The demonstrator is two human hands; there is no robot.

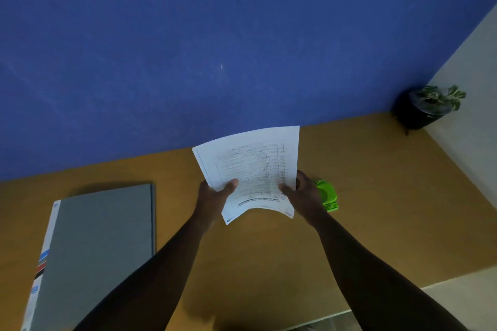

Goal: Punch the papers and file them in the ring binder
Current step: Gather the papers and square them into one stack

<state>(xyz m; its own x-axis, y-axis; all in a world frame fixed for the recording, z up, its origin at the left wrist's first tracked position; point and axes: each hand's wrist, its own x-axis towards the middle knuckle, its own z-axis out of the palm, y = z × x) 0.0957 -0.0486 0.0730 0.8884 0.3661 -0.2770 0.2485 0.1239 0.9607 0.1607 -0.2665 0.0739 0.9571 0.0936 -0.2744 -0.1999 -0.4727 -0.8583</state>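
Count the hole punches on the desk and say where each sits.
1. The green hole punch sits on the desk, just right of the papers, partly hidden behind the right hand. Nothing else looks like a punch.

A dark potted plant (427,107) stands at the brown desk's (376,183) far corner.

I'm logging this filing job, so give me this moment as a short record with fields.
papers: printed sheets, held up above the desk, slightly bowed
left hand: grips the papers' left edge, thumb on the front
right hand: grips the papers' right edge
hole punch: green, on the desk behind the right hand, partly hidden
binder: grey, closed, flat on the desk at left
desk: brown top
plant: small, in a dark pot, far right corner
stage: nothing punched or filed yet, as far as visible
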